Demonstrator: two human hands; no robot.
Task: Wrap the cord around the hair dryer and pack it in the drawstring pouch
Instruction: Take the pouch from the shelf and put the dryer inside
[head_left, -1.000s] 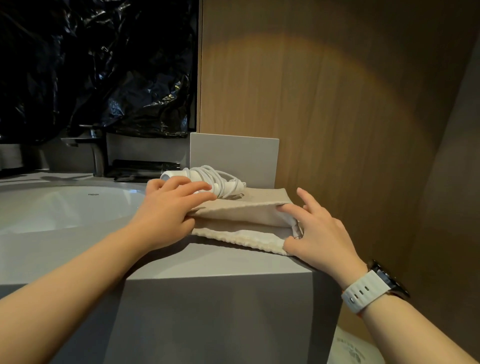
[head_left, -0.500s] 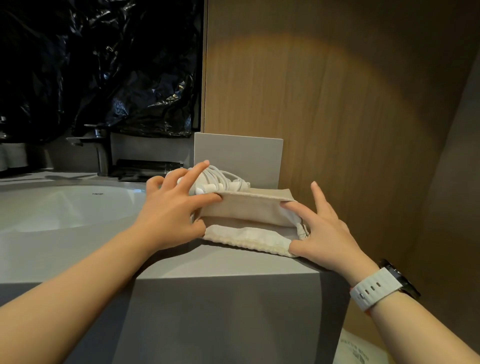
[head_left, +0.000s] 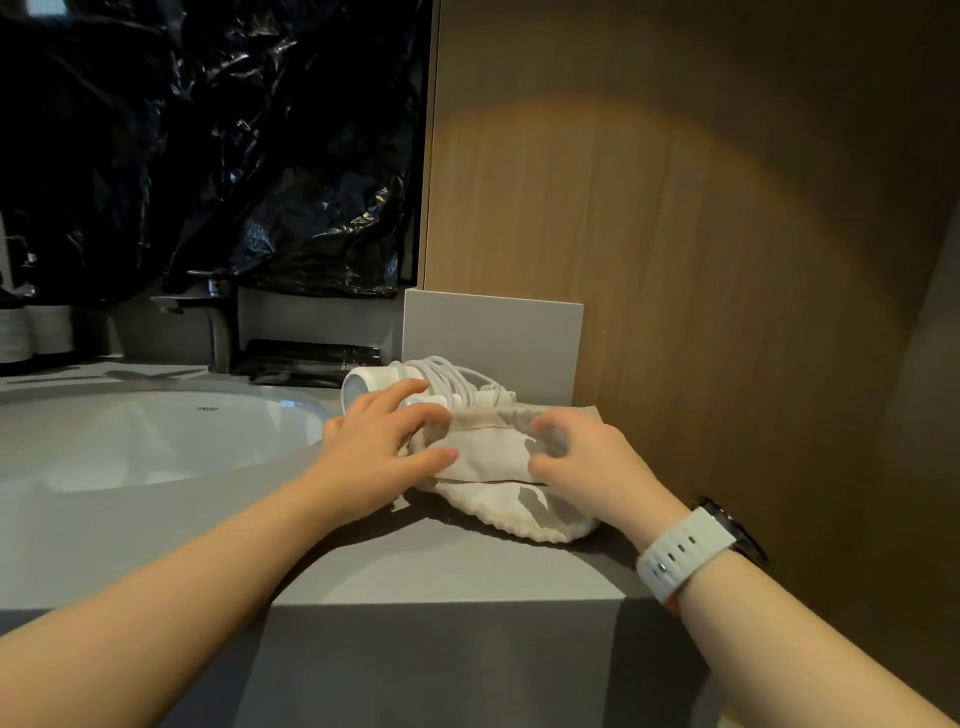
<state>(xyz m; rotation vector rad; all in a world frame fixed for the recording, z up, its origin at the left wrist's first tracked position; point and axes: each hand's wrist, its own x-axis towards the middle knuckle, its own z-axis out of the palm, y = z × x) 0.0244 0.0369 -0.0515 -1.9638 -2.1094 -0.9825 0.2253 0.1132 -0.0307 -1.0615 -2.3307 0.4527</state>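
At the far left a white sink (head_left: 156, 441) is sunk into the grey bench (head_left: 441, 571), with a dark faucet (head_left: 208, 306) behind it and crumpled black plastic (head_left: 208, 130) above. The left hand (head_left: 384, 447) reaches in from the lower left with its fingers (head_left: 415, 387) spread. The index rests on the white dryer (head_left: 374, 382), while the other fingers and the thumb pinch the left end of the pouch (head_left: 493, 452) rim. The dryer lies on its side on the bench just behind that rim, its round end towards the sink and the cord (head_left: 447, 376) looped around its body. I cannot tell whether its right end is inside the pouch. The beige pouch lies on the bench in front of the dryer, its rim lifted. The right hand (head_left: 587, 467), wearing a white-strapped watch (head_left: 691, 551), is blurred. Its curled fingers (head_left: 545, 431) and thumb pinch the rim to the right of the left hand. A wood panel (head_left: 675, 260) fills the right.
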